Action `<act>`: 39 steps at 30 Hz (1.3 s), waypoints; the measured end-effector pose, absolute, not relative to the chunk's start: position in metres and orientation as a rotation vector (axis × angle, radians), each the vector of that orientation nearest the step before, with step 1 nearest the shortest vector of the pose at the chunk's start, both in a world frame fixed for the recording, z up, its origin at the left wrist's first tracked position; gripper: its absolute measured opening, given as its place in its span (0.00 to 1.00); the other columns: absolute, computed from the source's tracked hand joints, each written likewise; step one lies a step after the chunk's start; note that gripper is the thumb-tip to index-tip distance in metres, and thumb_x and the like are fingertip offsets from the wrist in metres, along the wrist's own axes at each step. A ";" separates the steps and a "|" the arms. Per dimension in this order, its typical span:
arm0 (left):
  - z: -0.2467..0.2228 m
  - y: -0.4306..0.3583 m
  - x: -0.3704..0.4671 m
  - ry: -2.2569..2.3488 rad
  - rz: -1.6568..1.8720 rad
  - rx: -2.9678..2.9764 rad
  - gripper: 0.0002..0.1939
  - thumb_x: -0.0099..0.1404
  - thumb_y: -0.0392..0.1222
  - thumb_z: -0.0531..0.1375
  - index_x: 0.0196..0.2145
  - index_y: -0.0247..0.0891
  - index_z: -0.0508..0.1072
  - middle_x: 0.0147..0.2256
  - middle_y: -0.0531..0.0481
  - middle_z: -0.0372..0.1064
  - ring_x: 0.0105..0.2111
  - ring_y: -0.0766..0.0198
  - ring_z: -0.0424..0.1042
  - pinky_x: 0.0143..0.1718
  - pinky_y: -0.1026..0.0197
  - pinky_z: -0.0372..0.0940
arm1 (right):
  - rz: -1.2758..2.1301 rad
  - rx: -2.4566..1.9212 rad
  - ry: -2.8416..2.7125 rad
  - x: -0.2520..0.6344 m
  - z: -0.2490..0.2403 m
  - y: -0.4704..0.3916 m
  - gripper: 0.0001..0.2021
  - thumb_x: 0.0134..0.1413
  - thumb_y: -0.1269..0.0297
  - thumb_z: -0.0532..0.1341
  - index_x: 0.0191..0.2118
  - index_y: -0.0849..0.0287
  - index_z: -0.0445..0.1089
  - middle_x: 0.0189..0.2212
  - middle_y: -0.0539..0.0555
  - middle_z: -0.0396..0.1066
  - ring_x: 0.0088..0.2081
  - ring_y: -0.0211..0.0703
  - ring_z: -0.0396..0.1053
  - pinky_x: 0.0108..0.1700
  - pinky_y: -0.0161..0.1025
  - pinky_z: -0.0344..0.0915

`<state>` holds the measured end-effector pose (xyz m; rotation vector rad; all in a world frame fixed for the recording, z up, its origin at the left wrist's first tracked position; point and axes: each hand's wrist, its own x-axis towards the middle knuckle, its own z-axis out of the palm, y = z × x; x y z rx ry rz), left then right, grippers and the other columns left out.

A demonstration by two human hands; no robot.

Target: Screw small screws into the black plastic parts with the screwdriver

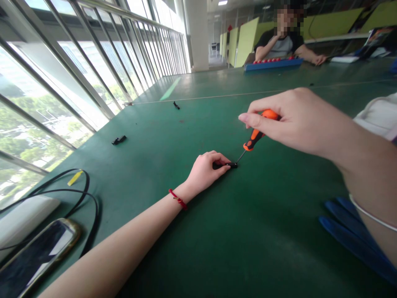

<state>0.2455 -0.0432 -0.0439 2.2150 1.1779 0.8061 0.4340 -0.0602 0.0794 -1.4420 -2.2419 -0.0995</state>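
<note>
A small black part (233,165) lies on the green table (149,165), pinched between the thumb and fingers of my left hand (208,169). Most of this part is hidden behind those fingers, and its exact kind does not show. My right hand (288,120) is closed round the handle of an orange and black screwdriver (254,135). The screwdriver slants down to the left, its thin shaft reaching the right end of the black part. Whether the tip sits in a screw is too small to tell.
Two small black pieces (119,140) (176,105) lie further left. A phone (46,252) and a looped black cable (96,207) are at the left, blue gloves (350,231) at the right. A person (283,45) sits across by a blue tray (273,64). Metal railing (130,37) lines the left.
</note>
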 end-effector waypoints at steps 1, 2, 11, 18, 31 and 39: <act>-0.044 -0.043 0.245 1.174 0.808 2.215 0.08 0.59 0.39 0.59 0.35 0.37 0.76 0.34 0.50 0.72 0.33 0.66 0.69 0.36 0.64 0.64 | -0.097 -1.441 -2.239 0.434 0.079 -0.060 0.10 0.52 0.55 0.54 0.30 0.53 0.68 0.17 0.47 0.60 0.21 0.37 0.55 0.26 0.38 0.49; -0.045 -0.043 0.245 1.171 0.809 2.214 0.08 0.59 0.39 0.59 0.35 0.37 0.76 0.34 0.50 0.72 0.33 0.66 0.69 0.36 0.64 0.64 | -0.093 -1.432 -2.240 0.434 0.079 -0.060 0.08 0.49 0.58 0.57 0.35 0.52 0.68 0.19 0.47 0.62 0.22 0.38 0.56 0.26 0.37 0.50; -0.046 -0.042 0.244 1.173 0.801 2.225 0.08 0.59 0.40 0.59 0.35 0.38 0.76 0.34 0.49 0.72 0.33 0.65 0.69 0.37 0.63 0.64 | -0.079 -1.454 -2.252 0.434 0.080 -0.061 0.09 0.47 0.58 0.59 0.35 0.52 0.68 0.19 0.47 0.63 0.20 0.37 0.55 0.26 0.38 0.50; -0.045 -0.043 0.244 1.184 0.796 2.225 0.08 0.59 0.40 0.59 0.35 0.38 0.76 0.34 0.50 0.72 0.34 0.65 0.70 0.37 0.63 0.65 | -0.063 -1.470 -2.237 0.434 0.080 -0.061 0.12 0.53 0.53 0.54 0.30 0.54 0.69 0.16 0.48 0.60 0.18 0.35 0.52 0.25 0.38 0.48; -0.045 -0.043 0.245 1.191 0.798 2.230 0.07 0.59 0.39 0.59 0.34 0.37 0.76 0.34 0.49 0.72 0.33 0.65 0.69 0.37 0.63 0.64 | -0.089 -1.503 -2.268 0.434 0.081 -0.063 0.09 0.48 0.59 0.59 0.37 0.52 0.65 0.20 0.47 0.63 0.21 0.38 0.56 0.26 0.38 0.50; -0.046 -0.043 0.244 1.189 0.799 2.231 0.07 0.59 0.39 0.59 0.35 0.38 0.76 0.34 0.49 0.72 0.33 0.65 0.70 0.38 0.63 0.65 | -0.095 -1.504 -2.271 0.435 0.080 -0.060 0.12 0.44 0.59 0.61 0.38 0.51 0.64 0.21 0.47 0.64 0.21 0.37 0.57 0.25 0.37 0.51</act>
